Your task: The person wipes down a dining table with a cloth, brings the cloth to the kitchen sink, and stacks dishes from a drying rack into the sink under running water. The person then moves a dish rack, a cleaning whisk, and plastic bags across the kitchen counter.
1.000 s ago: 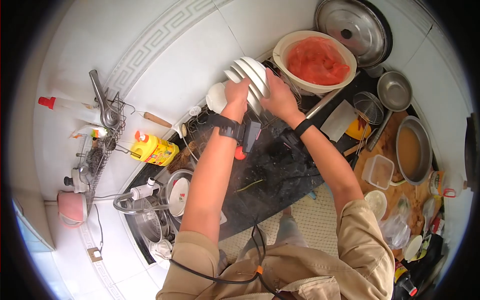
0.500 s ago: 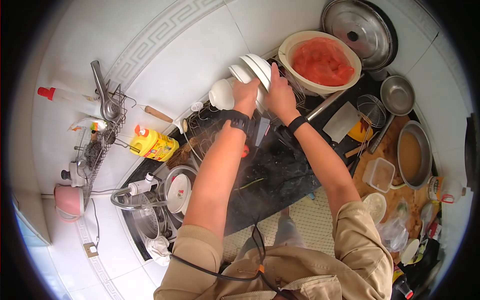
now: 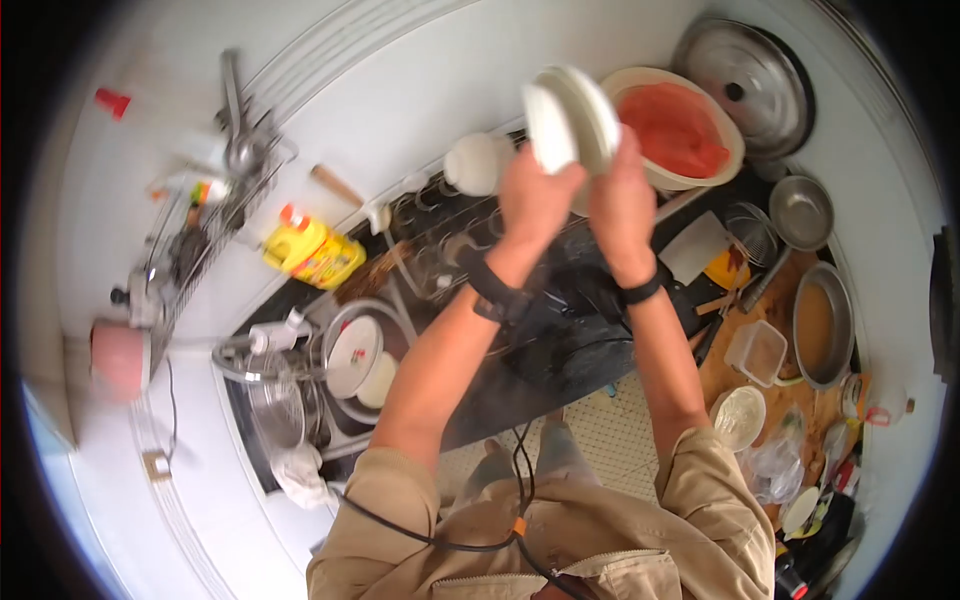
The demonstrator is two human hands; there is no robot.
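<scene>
Apparently, I have my left grip and right grip clamped on the white bowls, tilted on edge between and just beyond them, probably so that neither piece slips, while the cream basin stands beside the right grip.

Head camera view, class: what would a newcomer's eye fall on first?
Probably the white dishes, held by the left hand and right hand at upper centre. Next, the red plastic in the pale basin just right of them, then the yellow bottle on the picture's left.
</scene>
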